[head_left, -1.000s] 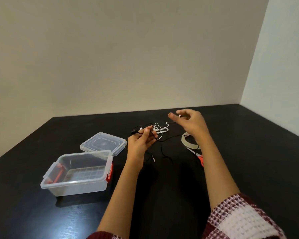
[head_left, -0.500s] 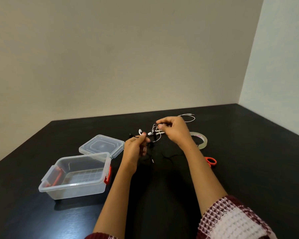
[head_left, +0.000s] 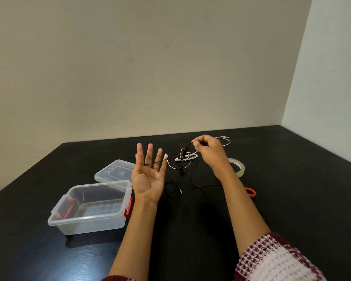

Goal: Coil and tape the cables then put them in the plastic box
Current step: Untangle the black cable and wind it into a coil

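My left hand (head_left: 148, 175) is raised palm up with straight, spread fingers, and a thin black cable (head_left: 193, 183) crosses the bases of those fingers. My right hand (head_left: 208, 152) pinches the same black cable farther right and higher, so it runs taut between the hands. The rest of the black cable trails over the black table. Behind it a tangled white earphone cable (head_left: 187, 156) lies on the table. The clear plastic box (head_left: 89, 220) with red latches stands open at the left.
The box's clear lid (head_left: 115, 172) lies just behind the box. A roll of clear tape (head_left: 239, 168) sits right of my right wrist, and an orange scissors handle (head_left: 251, 192) shows beside my right forearm. Walls close off the table's far and right sides.
My left hand has opened from a pinch to flat, spread fingers. My right hand has moved right and up, drawing the black cable across the left fingers.
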